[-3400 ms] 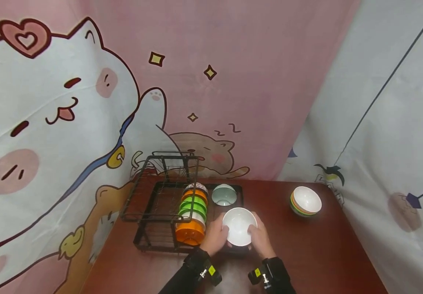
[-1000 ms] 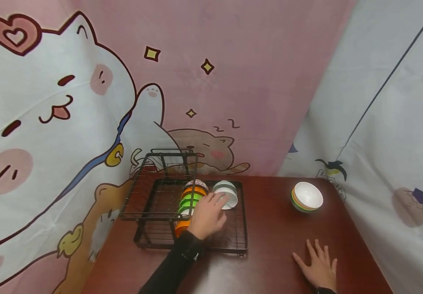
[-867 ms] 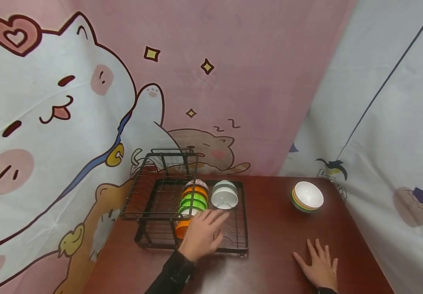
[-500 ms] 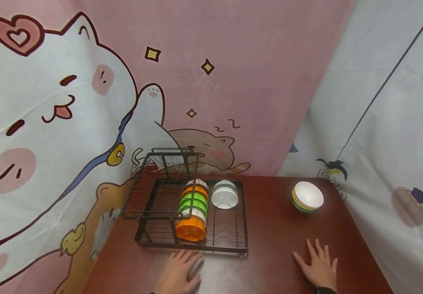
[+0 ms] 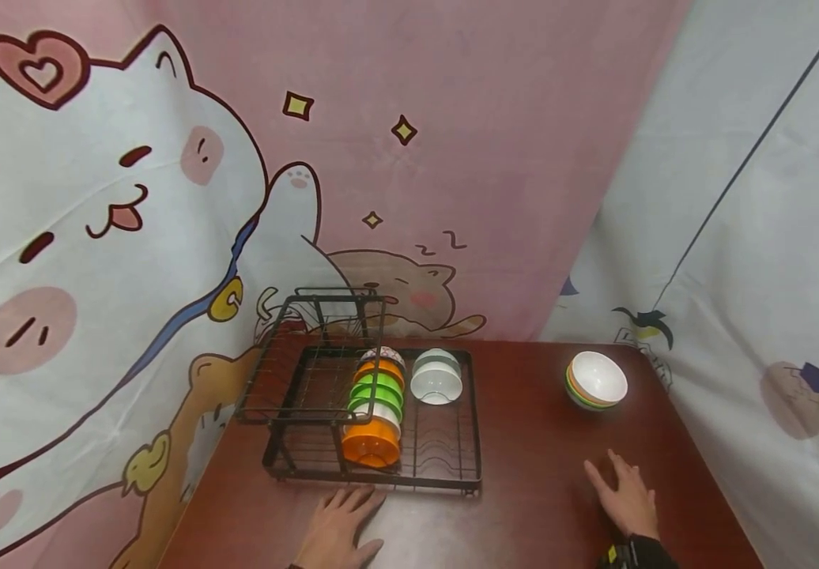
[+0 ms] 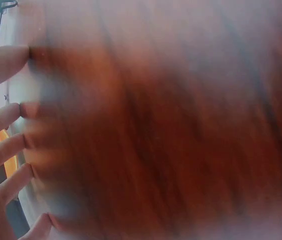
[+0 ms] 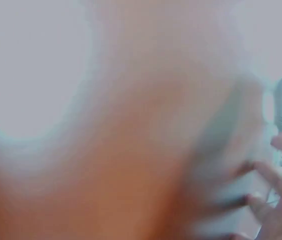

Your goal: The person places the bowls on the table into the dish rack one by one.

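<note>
Both hands lie flat with fingers spread, holding nothing: my left hand (image 5: 334,531) on the worktop (image 5: 530,442) just near of the rack (image 5: 452,462), my right hand (image 5: 626,499) near right. I see white bowls (image 5: 436,378) nested far in the rack beside upright coloured plates (image 5: 375,411); another bowl stack (image 5: 594,381) sits far right.

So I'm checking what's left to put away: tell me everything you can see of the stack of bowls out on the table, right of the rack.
The stack of bowls stands on the dark red-brown table, near its far right corner, apart from the black wire rack. The bowls are nested, mouths up, tilted slightly. The top one is glossy white inside; rims below show orange and green bands. How many there are cannot be told. Nothing touches the stack; the right hand lies flat on the table nearer the person.
</note>
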